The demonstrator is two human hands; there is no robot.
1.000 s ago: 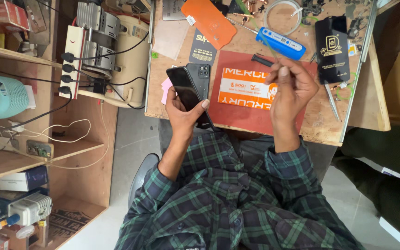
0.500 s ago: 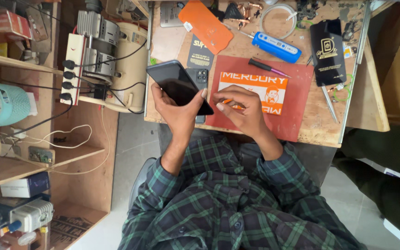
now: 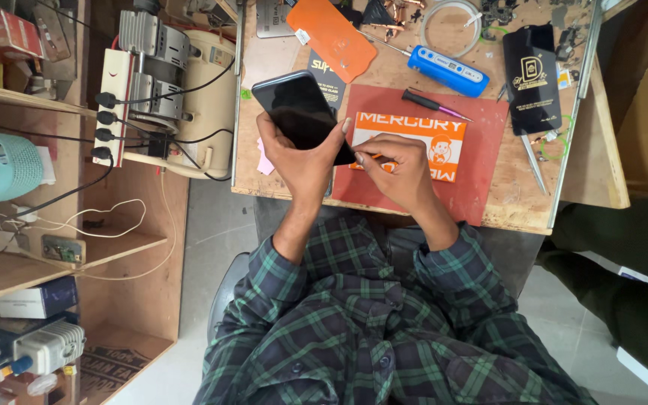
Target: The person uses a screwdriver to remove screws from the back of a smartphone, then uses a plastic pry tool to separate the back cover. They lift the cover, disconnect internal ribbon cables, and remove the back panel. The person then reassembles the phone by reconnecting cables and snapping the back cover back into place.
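Note:
My left hand (image 3: 300,161) grips a black smartphone (image 3: 300,111), dark screen up, tilted over the near left part of the wooden workbench (image 3: 504,214). My right hand (image 3: 399,171) is closed around a thin orange-tipped tool (image 3: 373,156), its tip at the phone's lower right edge. Both hands hover over a red work mat (image 3: 481,161) with an orange and white printed panel. Both forearms wear green plaid sleeves.
On the bench lie an orange flat card (image 3: 333,34), a blue cylindrical tool (image 3: 448,71), a dark-handled screwdriver (image 3: 429,103), a black packet (image 3: 532,79) and tweezers (image 3: 534,165). A white power strip (image 3: 112,105) and cream machine (image 3: 189,90) stand left, beside wooden shelves (image 3: 31,255).
My left hand has tilted the phone and brought it nearer. My right hand came from the right across the mat to the phone's edge with the small tool.

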